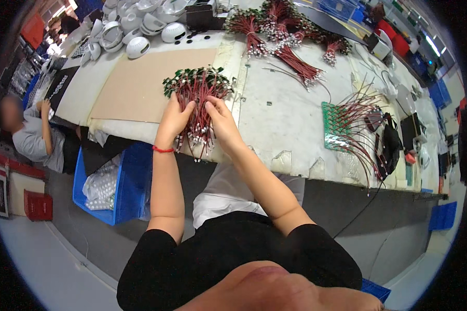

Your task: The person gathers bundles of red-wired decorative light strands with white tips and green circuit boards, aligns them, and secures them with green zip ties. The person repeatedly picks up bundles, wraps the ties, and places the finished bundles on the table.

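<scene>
A thick bundle of red wires (200, 98) lies at the near edge of the table, in front of me. Small green circuit boards fan out at its far end, and white connectors hang toward me at its near end. My left hand (174, 120) clasps the bundle's left side, fingers partly hidden behind the wires. Against its right side presses my right hand (222, 120), thumb and fingers curled round the wires.
Beyond the bundle is a brown cardboard sheet (135, 88), with white domed housings (138, 47) behind it. More wire bundles (298, 65) lie far right of centre. A green board panel (334, 124) with wires sits right. A blue bin (114, 207) stands below left; a person (33, 135) sits at left.
</scene>
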Demonstrator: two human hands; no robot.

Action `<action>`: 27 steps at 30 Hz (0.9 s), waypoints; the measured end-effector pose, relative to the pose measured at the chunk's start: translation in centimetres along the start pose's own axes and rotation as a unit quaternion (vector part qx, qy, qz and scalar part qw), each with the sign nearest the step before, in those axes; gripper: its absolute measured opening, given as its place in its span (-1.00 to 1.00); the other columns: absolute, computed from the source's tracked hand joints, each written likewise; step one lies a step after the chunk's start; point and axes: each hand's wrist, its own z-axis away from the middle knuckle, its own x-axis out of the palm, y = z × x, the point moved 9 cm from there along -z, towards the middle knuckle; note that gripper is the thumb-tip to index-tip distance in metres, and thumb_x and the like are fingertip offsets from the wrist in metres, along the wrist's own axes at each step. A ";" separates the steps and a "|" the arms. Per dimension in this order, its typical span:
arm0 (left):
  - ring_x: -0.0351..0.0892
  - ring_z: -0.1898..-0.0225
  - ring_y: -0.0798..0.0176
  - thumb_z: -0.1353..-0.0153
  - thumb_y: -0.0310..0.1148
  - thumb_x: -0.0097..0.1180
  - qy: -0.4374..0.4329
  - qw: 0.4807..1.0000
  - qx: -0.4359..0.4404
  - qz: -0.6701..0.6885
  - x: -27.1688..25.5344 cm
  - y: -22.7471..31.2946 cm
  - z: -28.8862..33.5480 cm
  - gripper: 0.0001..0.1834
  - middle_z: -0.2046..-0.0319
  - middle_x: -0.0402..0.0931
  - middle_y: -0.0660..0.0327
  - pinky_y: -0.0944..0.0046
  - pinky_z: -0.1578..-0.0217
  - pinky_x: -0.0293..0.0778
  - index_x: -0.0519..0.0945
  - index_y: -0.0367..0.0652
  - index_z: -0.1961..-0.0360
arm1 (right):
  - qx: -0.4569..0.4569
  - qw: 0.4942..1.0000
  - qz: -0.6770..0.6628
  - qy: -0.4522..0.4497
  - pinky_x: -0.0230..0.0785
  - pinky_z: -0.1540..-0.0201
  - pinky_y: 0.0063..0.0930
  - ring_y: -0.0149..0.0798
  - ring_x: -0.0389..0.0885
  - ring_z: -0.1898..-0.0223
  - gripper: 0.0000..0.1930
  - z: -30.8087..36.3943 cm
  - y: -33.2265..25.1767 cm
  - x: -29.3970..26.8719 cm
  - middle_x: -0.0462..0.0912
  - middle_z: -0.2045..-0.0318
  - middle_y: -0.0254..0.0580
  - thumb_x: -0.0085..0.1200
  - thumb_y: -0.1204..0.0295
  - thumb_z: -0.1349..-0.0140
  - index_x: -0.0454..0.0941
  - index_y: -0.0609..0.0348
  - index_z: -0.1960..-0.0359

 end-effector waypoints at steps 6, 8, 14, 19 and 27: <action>0.32 -0.10 -0.25 -0.16 -0.11 0.08 0.007 0.995 -0.045 -0.091 -1.1 -1.4 1.0 -0.20 -0.02 0.33 -0.36 0.09 -0.12 0.24 0.10 -0.58 -0.18 | 0.048 0.991 0.048 -0.117 0.15 -0.15 -0.46 -0.31 0.35 -0.06 -0.58 2.8 -3.4 -1.5 0.40 -0.08 -0.10 -0.11 0.27 -0.33 0.32 0.26 -0.14; 0.29 -0.12 -0.26 -0.16 -0.09 0.08 0.041 0.992 -0.051 -0.109 -1.9 -1.3 1.8 -0.19 -0.04 0.31 -0.36 0.08 -0.13 0.21 0.09 -0.56 -0.19 | 0.021 0.986 0.109 -0.127 0.16 -0.14 -0.46 -0.30 0.35 -0.07 -0.58 4.4 -5.6 -3.3 0.39 -0.10 -0.09 -0.11 0.26 -0.33 0.33 0.25 -0.13; 0.14 -0.23 -0.14 -0.21 -0.23 0.04 0.126 0.986 0.005 -0.112 -3.3 3.0 3.3 -0.33 -0.20 0.15 -0.21 0.05 -0.23 0.02 0.13 -0.37 -0.24 | -0.029 0.973 0.217 -0.078 0.37 0.13 -0.48 -0.36 0.51 0.22 -0.64 9.8 -9.8 -12.7 0.55 0.16 -0.17 -0.07 0.26 -0.30 0.44 0.25 0.00; 0.24 -0.16 -0.02 -0.19 -0.44 0.02 0.097 0.985 0.069 0.125 0.8 11.9 5.6 -0.50 -0.12 0.28 -0.04 0.13 -0.18 0.14 0.27 -0.33 -0.16 | 0.114 0.917 0.382 0.022 0.37 0.36 -0.38 -0.27 0.54 0.50 -0.69 16.3 -11.8 -25.1 0.61 0.46 -0.13 -0.03 0.24 -0.25 0.55 0.29 0.27; 0.32 -0.12 -0.08 -0.08 -0.42 0.10 -0.105 0.955 0.275 0.029 14.6 18.3 10.4 -0.52 -0.03 0.39 -0.05 0.06 -0.16 0.19 0.40 -0.27 -0.07 | 0.035 0.807 0.483 0.336 0.26 0.05 -0.22 0.06 0.44 0.14 -0.43 18.6 -15.7 -33.3 0.42 0.13 0.22 0.16 0.15 -0.11 0.30 0.42 0.05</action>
